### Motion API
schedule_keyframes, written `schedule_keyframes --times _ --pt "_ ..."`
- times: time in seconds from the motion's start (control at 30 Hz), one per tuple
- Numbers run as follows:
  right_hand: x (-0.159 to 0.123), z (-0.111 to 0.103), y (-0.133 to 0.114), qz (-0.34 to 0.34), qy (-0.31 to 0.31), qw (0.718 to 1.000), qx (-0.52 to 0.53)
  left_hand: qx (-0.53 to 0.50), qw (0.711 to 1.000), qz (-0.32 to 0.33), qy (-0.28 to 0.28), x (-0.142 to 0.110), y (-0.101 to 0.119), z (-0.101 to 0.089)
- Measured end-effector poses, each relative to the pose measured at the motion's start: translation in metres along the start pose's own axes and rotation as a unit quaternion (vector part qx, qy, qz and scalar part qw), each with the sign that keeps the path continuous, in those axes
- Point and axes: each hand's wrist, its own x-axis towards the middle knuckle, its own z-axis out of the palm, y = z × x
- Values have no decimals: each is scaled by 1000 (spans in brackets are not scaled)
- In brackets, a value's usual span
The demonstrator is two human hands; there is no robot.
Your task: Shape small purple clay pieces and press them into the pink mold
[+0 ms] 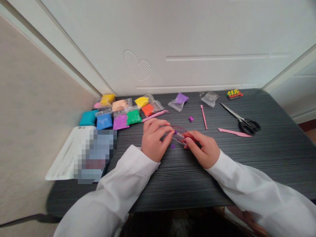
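My right hand (203, 148) pinches a see-through, red-tinted plastic piece (182, 129) with a curved edge, shaped like a protractor. My left hand (156, 138) is closed at its far side, thumb and forefinger pressed together by a small bit of purple clay (175, 132). Whether that bit is stuck to the plastic or only held in the fingers, I cannot tell. Just below, a flat purple clay disc (172, 146) lies on the dark table (177, 184). Beyond the hands sits a small purple-magenta lump (191, 118).
Clay bags, such as a blue one (104, 121) and a green one (133, 116), crowd the left back beside pink tweezers (155, 115). A white tray (69, 154) stands left. Rightward lie pink tools (203, 117), black-handled scissors (240, 119) and a yellow-and-red clay model (234, 94).
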Motion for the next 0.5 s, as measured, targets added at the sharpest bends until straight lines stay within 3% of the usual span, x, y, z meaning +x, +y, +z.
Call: schedule_keyframes --times 0.5 --pt "0 0 5 35 17 999 15 -4 1000 8 -8 0 4 -2"
